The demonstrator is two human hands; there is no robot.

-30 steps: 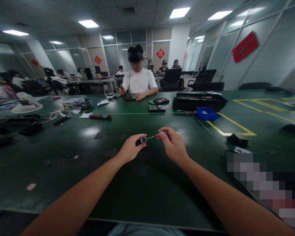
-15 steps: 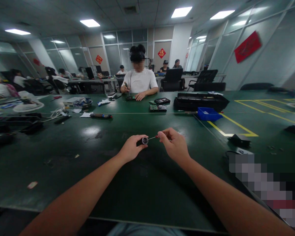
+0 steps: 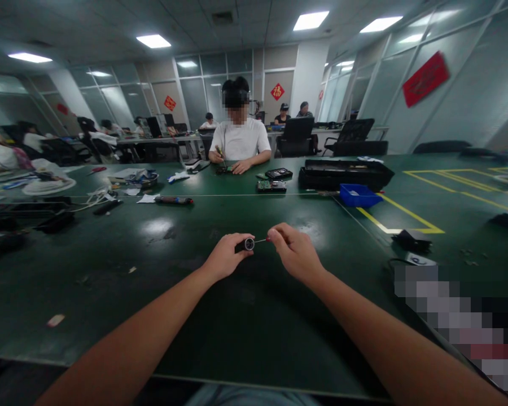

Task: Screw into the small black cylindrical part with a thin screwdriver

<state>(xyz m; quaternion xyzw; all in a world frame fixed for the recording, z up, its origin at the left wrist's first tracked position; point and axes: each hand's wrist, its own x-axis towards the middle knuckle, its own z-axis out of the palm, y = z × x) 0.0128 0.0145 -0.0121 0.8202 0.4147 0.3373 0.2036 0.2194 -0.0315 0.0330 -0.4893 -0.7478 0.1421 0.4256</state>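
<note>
My left hand (image 3: 227, 256) is closed around a short black cylinder (image 3: 248, 244) with a silver-rimmed round end that faces me and slightly right. Fingers and thumb grip it from above and below, hiding part of its body. Pinched in my right hand (image 3: 297, 248) is a small screwdriver (image 3: 268, 239) with a red handle, mostly covered by the fingers. Its thin metal shaft points left and reaches the rim of the cylinder; whether the tip touches or goes inside I cannot tell. Both hands are above the green table (image 3: 237, 332).
Across the table a person in a white shirt (image 3: 240, 141) works on a circuit board. Hard drives (image 3: 271, 186), a long black tray (image 3: 345, 176) and a blue bin (image 3: 359, 195) lie ahead. A dark pen-like tool (image 3: 174, 201) rests left of centre, with cables (image 3: 99, 195) beyond.
My right hand has shifted slightly left and its fingers have turned on the screwdriver, so less of the handle and shaft shows. My left hand keeps its hold on the cylinder.
</note>
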